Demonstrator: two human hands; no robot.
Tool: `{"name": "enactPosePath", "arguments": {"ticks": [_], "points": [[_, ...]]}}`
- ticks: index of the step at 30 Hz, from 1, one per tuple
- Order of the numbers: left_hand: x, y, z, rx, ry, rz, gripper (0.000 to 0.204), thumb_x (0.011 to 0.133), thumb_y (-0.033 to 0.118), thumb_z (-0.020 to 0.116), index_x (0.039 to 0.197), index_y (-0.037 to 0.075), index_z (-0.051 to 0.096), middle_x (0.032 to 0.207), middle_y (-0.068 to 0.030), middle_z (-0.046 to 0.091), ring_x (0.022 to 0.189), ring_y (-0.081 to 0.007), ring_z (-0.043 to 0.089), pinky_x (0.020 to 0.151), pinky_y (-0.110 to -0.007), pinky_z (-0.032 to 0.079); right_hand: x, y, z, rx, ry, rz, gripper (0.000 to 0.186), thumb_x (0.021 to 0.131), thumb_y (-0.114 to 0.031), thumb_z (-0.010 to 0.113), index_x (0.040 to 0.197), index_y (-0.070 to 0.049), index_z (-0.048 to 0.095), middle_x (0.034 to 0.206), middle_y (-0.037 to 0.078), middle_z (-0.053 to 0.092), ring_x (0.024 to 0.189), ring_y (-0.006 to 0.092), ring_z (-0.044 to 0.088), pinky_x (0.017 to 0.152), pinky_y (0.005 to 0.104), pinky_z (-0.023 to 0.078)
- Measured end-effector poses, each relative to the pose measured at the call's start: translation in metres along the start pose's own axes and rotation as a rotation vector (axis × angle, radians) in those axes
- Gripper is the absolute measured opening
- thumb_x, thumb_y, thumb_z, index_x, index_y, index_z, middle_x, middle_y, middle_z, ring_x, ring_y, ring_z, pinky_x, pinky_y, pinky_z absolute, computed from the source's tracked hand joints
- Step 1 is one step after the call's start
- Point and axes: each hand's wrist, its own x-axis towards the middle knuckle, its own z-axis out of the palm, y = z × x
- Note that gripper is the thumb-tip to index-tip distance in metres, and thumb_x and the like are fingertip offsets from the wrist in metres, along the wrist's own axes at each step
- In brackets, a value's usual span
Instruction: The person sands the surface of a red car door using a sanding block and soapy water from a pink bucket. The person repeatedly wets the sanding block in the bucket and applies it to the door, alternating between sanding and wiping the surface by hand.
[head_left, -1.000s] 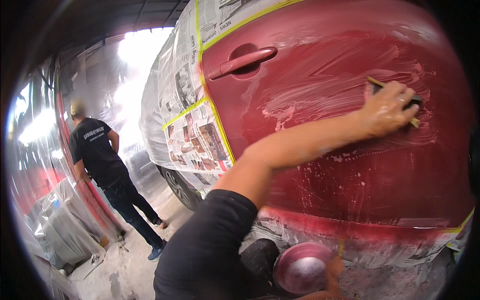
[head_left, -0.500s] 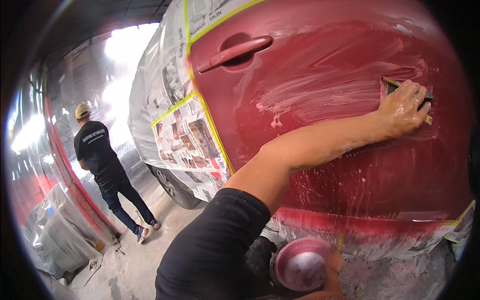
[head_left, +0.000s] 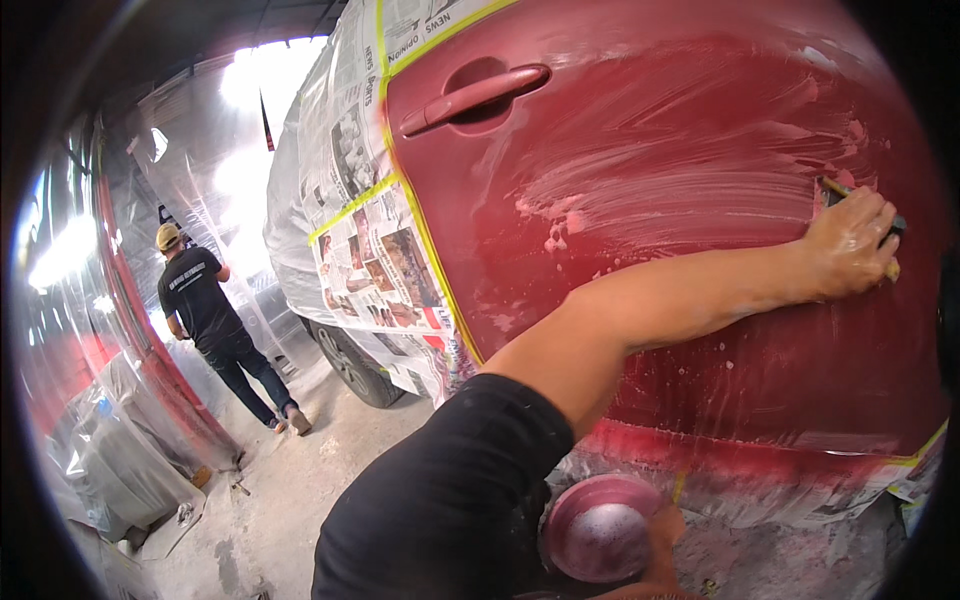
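Clasped in wet left hand (head_left: 853,243), fingers curled over it: dark block (head_left: 897,228) with yellow edges, against right part of red car door (head_left: 680,120). Across door, glossy sheen, curved pale-pink streaks, thicker blotches, whitish drips below. Near lower edge, blurred right hand (head_left: 665,545) at rim of pink bowl (head_left: 563,515), whitish inside; grip there, cannot tell.

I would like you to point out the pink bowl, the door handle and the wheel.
Pink bowl (head_left: 602,491), head view: inner wall just below the rim.
Door handle (head_left: 477,99), head view: middle of its grip bar.
Wheel (head_left: 350,362), head view: middle of its visible face.
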Motion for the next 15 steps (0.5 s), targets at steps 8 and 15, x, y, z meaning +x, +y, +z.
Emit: {"name": "enactPosePath", "arguments": {"ticks": [8, 15], "points": [[-0.093, -0.075, -0.184, 0.097, -0.364, -0.043, 0.051, 0.072, 0.024, 0.077, 0.119, 0.015, 0.059, 0.122, -0.0142, 0.056, 0.108, -0.0348, 0.055, 0.086, -0.048, 0.048, 0.006, 0.009, -0.012, 0.087, -0.024, 0.059, 0.018, 0.075, -0.018, 0.069, 0.084, -0.003, 0.069, 0.083, 0.019, 0.069, 0.079, 0.0374, 0.069, 0.072, 0.045, 0.056], [0.028, -0.04, -0.005, 0.086, -0.157, 0.114, 0.038, 0.073, 0.016, 0.068, 0.11, 0.01, 0.062, 0.117, -0.0151, 0.055, 0.104, -0.0343, 0.055, 0.083, -0.044, 0.048, 0.006, 0.003, -0.001, 0.035, -0.114, 0.103, 0.019, 0.074, -0.02, 0.069, 0.088, -0.006, 0.071, 0.088, 0.019, 0.07, 0.083, 0.0365, 0.069, 0.074, 0.045, 0.056]]}}
